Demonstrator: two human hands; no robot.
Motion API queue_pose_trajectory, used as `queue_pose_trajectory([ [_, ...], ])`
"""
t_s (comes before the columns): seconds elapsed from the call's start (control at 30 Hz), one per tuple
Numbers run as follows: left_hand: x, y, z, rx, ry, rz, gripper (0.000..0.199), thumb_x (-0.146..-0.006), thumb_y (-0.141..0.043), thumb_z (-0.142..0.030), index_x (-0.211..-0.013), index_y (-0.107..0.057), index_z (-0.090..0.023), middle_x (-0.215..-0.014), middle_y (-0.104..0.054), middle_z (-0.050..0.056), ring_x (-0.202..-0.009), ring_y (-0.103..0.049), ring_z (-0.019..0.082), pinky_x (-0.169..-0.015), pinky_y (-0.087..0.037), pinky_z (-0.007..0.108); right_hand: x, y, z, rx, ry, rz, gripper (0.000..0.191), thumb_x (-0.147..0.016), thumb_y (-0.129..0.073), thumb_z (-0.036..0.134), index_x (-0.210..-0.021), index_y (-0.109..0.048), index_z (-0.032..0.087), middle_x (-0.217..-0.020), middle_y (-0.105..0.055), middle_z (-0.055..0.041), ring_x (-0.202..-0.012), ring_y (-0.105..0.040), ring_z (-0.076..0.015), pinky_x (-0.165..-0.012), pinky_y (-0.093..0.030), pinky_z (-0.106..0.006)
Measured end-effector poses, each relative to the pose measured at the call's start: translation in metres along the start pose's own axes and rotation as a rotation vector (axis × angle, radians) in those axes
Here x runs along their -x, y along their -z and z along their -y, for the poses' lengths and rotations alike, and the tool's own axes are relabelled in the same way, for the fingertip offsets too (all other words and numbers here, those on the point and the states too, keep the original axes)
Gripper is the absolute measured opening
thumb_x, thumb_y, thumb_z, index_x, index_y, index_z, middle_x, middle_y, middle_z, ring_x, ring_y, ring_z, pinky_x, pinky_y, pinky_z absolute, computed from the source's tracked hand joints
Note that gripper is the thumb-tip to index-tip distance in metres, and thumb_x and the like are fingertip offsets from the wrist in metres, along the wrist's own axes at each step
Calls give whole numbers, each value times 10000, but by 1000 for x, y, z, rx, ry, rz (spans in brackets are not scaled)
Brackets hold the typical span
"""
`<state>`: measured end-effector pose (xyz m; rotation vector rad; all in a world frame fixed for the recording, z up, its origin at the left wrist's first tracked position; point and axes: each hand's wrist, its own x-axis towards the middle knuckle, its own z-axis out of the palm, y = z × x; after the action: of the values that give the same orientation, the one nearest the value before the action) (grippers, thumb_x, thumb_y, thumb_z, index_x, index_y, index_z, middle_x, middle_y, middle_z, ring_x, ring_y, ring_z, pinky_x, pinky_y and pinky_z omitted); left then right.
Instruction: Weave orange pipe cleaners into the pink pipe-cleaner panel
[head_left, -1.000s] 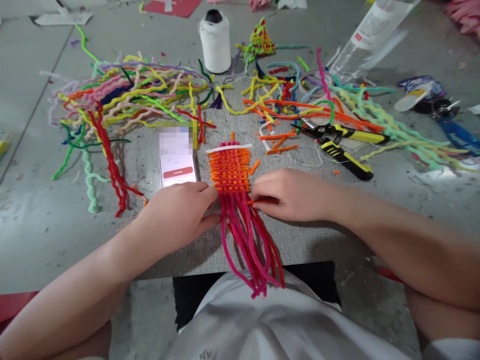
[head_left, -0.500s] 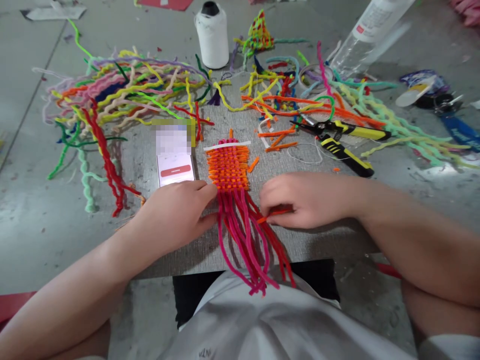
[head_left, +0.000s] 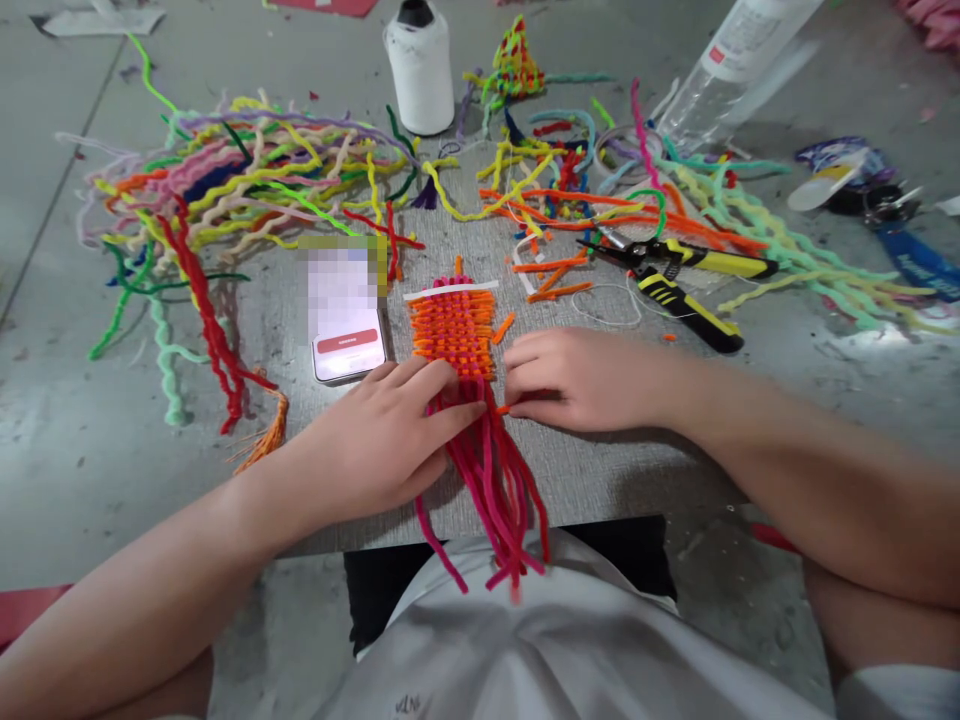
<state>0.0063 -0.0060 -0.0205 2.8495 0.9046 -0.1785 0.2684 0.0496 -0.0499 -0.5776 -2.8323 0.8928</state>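
- Weaving seems to be the step in hand: an orange stem (head_left: 503,409) is pinched at the right side of the loose strands (head_left: 487,475), set, I judge, for another row.
- The panel (head_left: 452,328), orange rows crossed by pink, lies flat on the table (head_left: 585,480) between the hands, a white strip (head_left: 450,290) across its far end.
- Pink and red strands run from its near edge toward the person, their ends hanging past the table's edge.
- Left hand (head_left: 382,425): laid over the strands just below the panel, thumb stretched across them; whether it clasps some or only presses them, I cannot tell.
- Right hand (head_left: 574,380): thumb and fingertips closed on the orange stem, which the hand mostly hides; only a short end shows.
- The next move, as I read it, calls for parting the strands, some up and some down, so the stem can thread through from the right.
- It also calls for a snug push against the lowest row; soft strands could slip out of order.
- Phone (head_left: 347,345) beyond the left hand; pliers (head_left: 694,315) and orange offcuts (head_left: 551,267) beyond the right.
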Motion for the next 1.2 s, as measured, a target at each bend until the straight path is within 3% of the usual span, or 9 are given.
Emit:
queue_pose_trajectory([
  [0.13,0,-1,2,5,-14,-24,468,-1003,-459,-231,-1447,-605,-209,-1170,-589,148,-1023,-584,308,-871,-559,479,-1,-2,-1,-20,16,13,166,-1029,-558,245,-912,-649,171,-885,-644,-55,-861,-560,-203,-833,-417,-352],
  [0.3,-1,-3,3,-11,-34,-14,446,-1010,-476,-238,-1431,-622,-247,-1113,-600,123,-975,-592,284,-839,-553,454,0,3,4,-139,-75,18,167,-1033,-559,265,-895,-593,178,-902,-614,-43,-824,-525,-176,-766,-389,-315],
  [0.53,-3,-5,4,67,-61,-139,333,-1007,-513,-235,-1276,-705,-189,-1163,-619,134,-1023,-584,291,-864,-561,459,-1,2,11,-157,-145,-8,125,-998,-577,223,-885,-596,172,-914,-621,-45,-842,-540,-177,-767,-370,-307],
  [0.77,-3,-12,2,43,-52,-149,409,-1000,-501,-241,-1379,-653,-211,-1143,-588,154,-1029,-550,336,-817,-572,508,1,0,15,-147,-174,-40,161,-968,-595,226,-815,-607,177,-794,-613,-11,-712,-499,-138,-689,-329,-281],
  [0.9,-3,-14,3,51,-60,-145,427,-1025,-488,-285,-1421,-629,-212,-1118,-581,156,-1015,-539,331,-819,-573,515,3,3,21,-135,-192,-64,158,-952,-598,212,-798,-619,177,-789,-613,-8,-737,-518,-139,-708,-333,-279],
  [1.2,-7,-18,3,108,-38,-234,384,-1075,-455,-362,-1339,-692,-217,-1030,-581,130,-943,-522,276,-811,-549,452,4,5,43,-34,-338,42,212,-968,-555,244,-767,-589,182,-783,-583,-11,-724,-489,-139,-660,-265,-307],
])
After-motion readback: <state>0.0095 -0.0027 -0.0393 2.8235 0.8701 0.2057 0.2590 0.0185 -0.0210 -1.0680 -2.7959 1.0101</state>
